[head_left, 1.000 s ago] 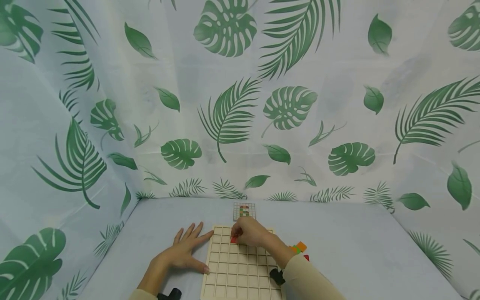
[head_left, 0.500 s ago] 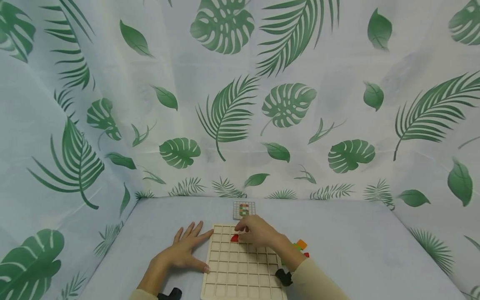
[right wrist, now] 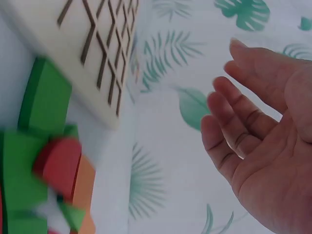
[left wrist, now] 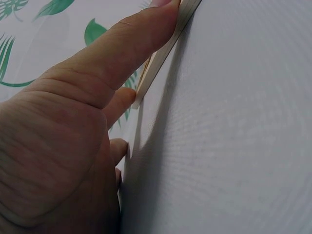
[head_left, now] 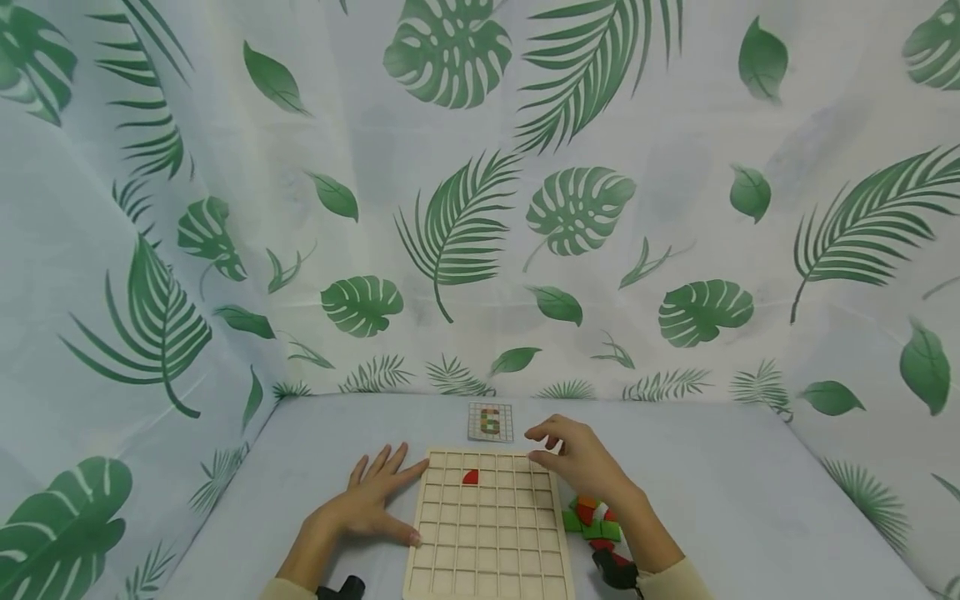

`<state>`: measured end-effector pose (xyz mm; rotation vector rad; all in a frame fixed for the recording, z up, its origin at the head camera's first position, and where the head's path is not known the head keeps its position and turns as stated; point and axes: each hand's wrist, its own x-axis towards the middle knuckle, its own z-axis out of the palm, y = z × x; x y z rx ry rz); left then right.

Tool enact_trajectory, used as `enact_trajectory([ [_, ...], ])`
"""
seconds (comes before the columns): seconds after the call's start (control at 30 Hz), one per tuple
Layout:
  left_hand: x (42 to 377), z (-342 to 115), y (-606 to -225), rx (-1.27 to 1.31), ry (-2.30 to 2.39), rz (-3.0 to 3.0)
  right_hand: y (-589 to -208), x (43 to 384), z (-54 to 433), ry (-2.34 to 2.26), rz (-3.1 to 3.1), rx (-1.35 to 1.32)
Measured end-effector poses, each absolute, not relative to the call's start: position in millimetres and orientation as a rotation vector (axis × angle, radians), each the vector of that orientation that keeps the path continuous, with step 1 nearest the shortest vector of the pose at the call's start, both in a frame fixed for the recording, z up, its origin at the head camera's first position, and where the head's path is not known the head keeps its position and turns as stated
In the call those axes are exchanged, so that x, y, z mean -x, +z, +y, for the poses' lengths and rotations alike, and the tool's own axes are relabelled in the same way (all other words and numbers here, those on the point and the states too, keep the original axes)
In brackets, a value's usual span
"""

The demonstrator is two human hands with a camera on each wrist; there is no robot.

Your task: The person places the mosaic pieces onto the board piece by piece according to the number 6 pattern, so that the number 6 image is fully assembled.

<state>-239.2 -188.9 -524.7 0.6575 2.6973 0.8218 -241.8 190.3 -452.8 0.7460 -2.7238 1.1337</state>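
Loose blocks (head_left: 592, 528) heap on the bench (head_left: 750, 500), just right of the board (head_left: 487, 533); they look light, stiff and sturdy, perhaps slick, best pinched by opposite sides. One red block (head_left: 471, 477) lies in a cell towards the board's far left. The right hand (head_left: 581, 458) holds nothing, its grip loosely parted near the far right corner; the left hand (head_left: 365, 506), grip spread wide, touches the left edge. The right wrist view reveals the blocks' thickness; only the head view shows the filled cell.
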Motion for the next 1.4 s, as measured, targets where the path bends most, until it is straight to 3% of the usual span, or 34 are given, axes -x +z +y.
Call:
enact_trajectory([
  [0.6,236.1,-184.2,-523.9,-0.674,0.809,2.684,-459.1,237.1,257.1,1.1,-2.954,-0.773],
  [1.4,240.8,-187.2,-521.1,-0.681,0.772,2.714,-469.3,242.4,258.7,1.062,-3.24,-0.567],
])
